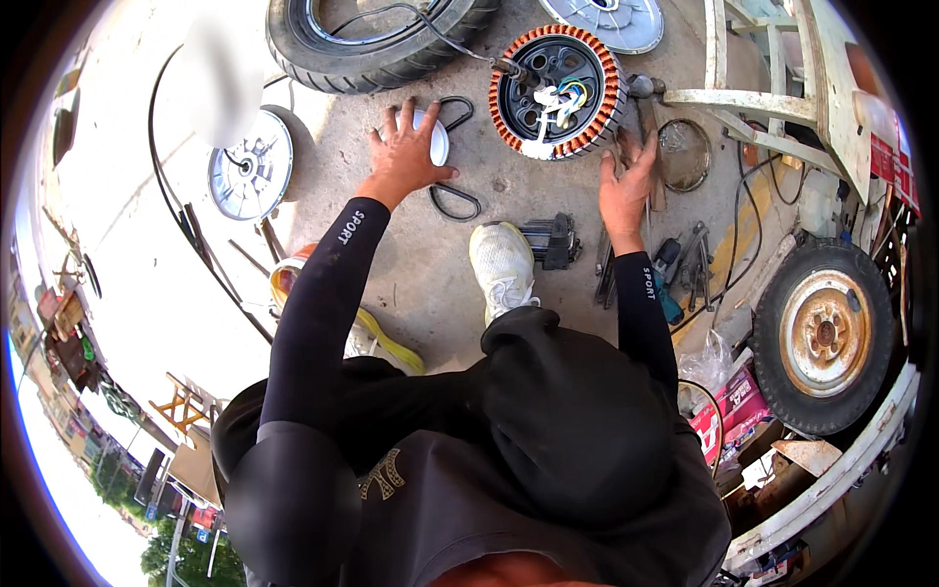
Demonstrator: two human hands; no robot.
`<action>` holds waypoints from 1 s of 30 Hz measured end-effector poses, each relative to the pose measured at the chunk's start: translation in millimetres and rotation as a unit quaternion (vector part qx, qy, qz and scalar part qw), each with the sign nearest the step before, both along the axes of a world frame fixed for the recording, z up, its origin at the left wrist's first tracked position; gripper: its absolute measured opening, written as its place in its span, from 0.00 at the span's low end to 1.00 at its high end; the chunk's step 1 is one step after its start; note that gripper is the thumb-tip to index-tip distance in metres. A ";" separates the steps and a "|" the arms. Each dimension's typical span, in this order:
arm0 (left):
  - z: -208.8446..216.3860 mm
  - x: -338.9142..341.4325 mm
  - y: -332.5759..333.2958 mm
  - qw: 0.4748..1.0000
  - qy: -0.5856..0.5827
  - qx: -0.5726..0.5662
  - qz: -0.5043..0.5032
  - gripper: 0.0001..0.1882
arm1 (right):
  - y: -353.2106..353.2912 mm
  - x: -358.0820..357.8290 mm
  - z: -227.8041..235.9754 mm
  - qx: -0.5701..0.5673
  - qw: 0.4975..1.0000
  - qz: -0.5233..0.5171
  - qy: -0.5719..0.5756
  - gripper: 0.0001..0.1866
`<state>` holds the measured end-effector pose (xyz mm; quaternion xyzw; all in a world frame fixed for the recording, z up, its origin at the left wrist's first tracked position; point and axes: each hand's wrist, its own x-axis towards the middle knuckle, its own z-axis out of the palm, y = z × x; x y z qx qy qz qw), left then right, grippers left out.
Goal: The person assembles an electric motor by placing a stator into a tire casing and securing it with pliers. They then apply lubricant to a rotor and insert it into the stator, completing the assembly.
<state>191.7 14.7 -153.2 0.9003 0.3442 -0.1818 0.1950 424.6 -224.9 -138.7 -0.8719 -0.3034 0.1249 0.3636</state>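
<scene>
My left hand lies with spread fingers over a round white disc-like thing, which shows past its palm and is partly hidden. Beside it are two black loop handles, which look like those of large scissors; whatever joins them is covered. My right hand has its fingers apart and holds nothing that I can see. It is beside a hammer with a wooden handle; whether they touch I cannot tell. Ahead, between the hands, stands a motor stator ringed with copper windings, with white-sleeved wires at its centre.
A tyre lies at the far left of the stator, and a metal motor cover behind it. Another cover stands left. At right are a metal frame, a clear ring, hand tools and a rusty-rimmed wheel.
</scene>
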 end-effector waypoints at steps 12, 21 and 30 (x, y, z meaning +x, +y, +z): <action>37.1 -56.6 -30.4 1.000 0.015 -0.010 -0.020 0.53 | 44.1 38.5 -61.0 0.104 0.947 0.161 0.256 0.32; 49.2 -6.1 90.4 0.977 -0.123 0.176 -0.016 0.45 | 25.1 52.2 -140.9 0.228 0.852 0.088 0.463 0.21; 12.5 29.1 135.1 0.991 -0.065 0.098 -0.063 0.54 | 65.8 16.6 -69.4 0.112 0.988 0.059 0.085 0.23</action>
